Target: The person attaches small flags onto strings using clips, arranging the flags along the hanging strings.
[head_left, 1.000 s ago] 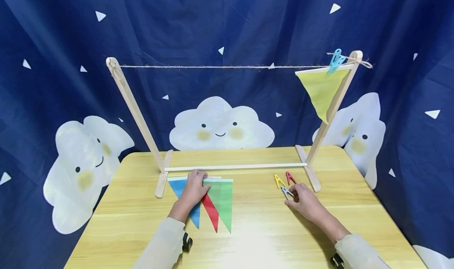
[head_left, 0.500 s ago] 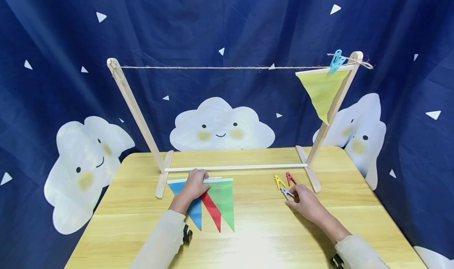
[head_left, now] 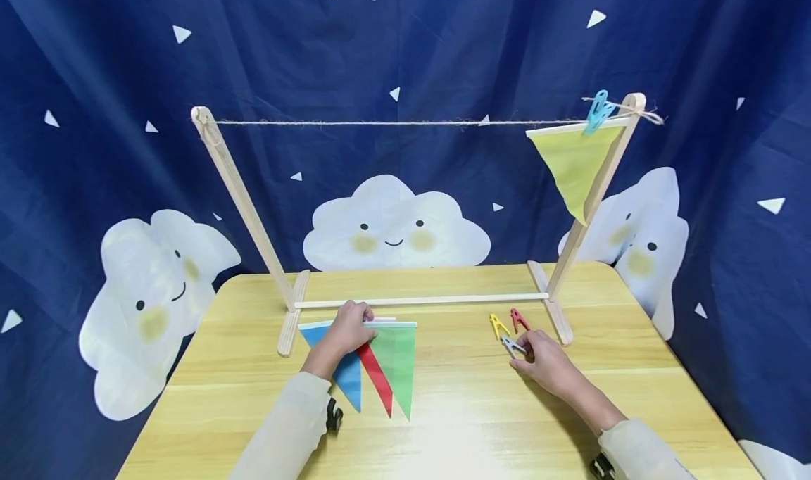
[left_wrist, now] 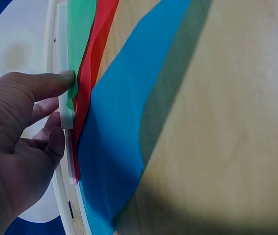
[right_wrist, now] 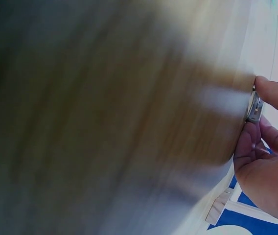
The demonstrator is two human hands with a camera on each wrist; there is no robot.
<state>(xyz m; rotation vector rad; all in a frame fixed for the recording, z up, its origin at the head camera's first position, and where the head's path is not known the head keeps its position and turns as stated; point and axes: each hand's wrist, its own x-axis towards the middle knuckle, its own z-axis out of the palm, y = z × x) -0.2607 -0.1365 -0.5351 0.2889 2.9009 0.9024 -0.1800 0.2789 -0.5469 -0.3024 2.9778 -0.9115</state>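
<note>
On the table, three pennants with white top strips overlap: blue (head_left: 348,378), red (head_left: 377,380) and green (head_left: 397,357). My left hand (head_left: 346,330) pinches the green pennant near the end of its white strip (left_wrist: 67,117), thumb on one side and fingers on the other. The red and blue pennants lie beneath in the left wrist view. To the right, my right hand (head_left: 546,360) holds a grey clothespin (head_left: 512,346) between thumb and fingers, low over the table. Beside it lie a yellow clothespin (head_left: 498,325) and a red clothespin (head_left: 519,319).
A wooden frame with a left post (head_left: 243,202), a right post (head_left: 595,198) and a low crossbar (head_left: 421,300) stands behind the hands. Twine (head_left: 380,123) runs between the post tops. A blue clothespin (head_left: 598,114) holds a yellow pennant (head_left: 575,160) at the right end.
The pennants under my left hand have shifted slightly, their lower tips swinging a little. My right hand stays in place with the grey clothespin.
</note>
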